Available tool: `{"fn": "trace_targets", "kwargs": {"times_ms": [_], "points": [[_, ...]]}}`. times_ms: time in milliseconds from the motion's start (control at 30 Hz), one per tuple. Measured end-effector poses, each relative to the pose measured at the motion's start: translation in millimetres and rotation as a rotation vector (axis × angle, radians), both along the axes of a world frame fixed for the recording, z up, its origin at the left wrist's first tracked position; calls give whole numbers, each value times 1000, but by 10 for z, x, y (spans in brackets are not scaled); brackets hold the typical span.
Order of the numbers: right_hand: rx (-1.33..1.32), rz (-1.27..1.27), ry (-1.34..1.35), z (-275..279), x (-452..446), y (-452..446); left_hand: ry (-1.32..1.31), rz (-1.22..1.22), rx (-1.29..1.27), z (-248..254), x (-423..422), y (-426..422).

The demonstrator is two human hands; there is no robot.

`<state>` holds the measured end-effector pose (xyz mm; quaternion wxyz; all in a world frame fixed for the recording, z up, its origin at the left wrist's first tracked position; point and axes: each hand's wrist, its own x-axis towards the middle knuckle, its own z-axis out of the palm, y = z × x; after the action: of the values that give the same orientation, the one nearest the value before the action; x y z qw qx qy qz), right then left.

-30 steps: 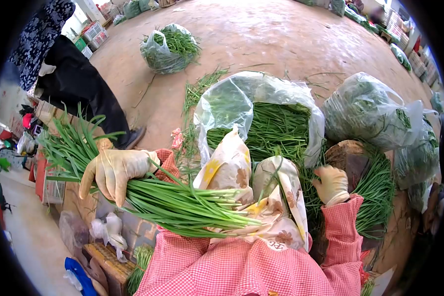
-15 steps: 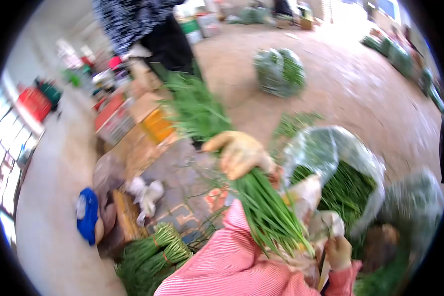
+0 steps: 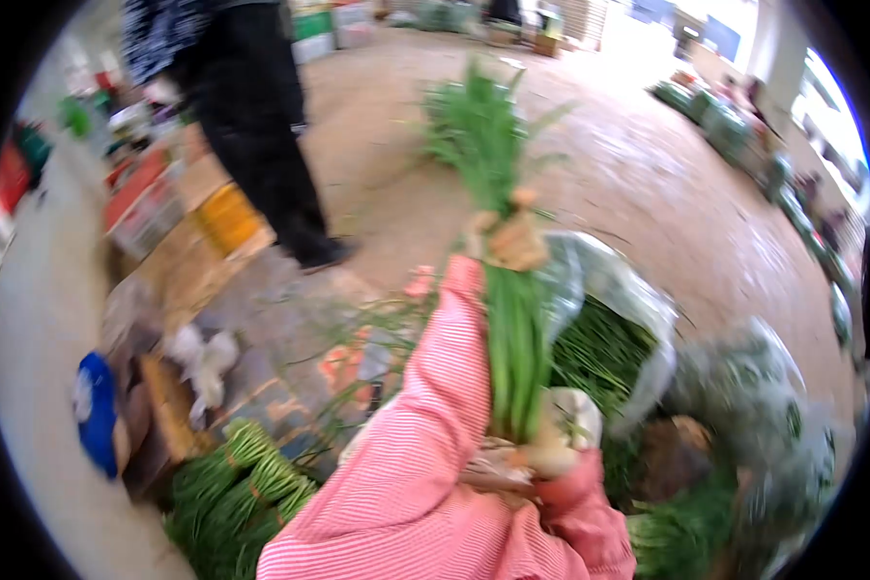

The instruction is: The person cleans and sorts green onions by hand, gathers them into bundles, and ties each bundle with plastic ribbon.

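A bunch of long green stalks (image 3: 514,338) stands nearly upright before me, its leafy tips pointing away and its pale ends near my lap. Wrapped round its upper middle is my gloved left hand (image 3: 512,240). My right hand (image 3: 549,456) is low, beside the pale ends; its fingers are blurred and partly hidden, so its grip is unclear. Just right of the bunch, an open clear plastic bag (image 3: 655,309) holds more green stalks (image 3: 599,353).
A person in dark trousers (image 3: 251,126) stands at the upper left near boxes (image 3: 227,217). Tied bundles (image 3: 251,474) lie at the lower left. Filled plastic bags (image 3: 744,387) sit at the right. Another filled bag (image 3: 442,121) is on the floor ahead.
My left hand has swung the bunch from a slant to nearly upright. My right hand has come closer to the pale ends. The view has shifted, and the person's legs show more fully.
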<state>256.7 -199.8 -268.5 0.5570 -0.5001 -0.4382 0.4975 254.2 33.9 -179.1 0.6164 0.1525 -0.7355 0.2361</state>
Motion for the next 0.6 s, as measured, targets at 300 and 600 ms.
{"fn": "trace_targets", "kwargs": {"times_ms": [300,600], "points": [[-104,-90,-242,332,650,-196,228,-74,20,90,377,20],[-452,313,-1542,1362,920,951,1460,1201,-1082,-446,-1369,-236]]}}
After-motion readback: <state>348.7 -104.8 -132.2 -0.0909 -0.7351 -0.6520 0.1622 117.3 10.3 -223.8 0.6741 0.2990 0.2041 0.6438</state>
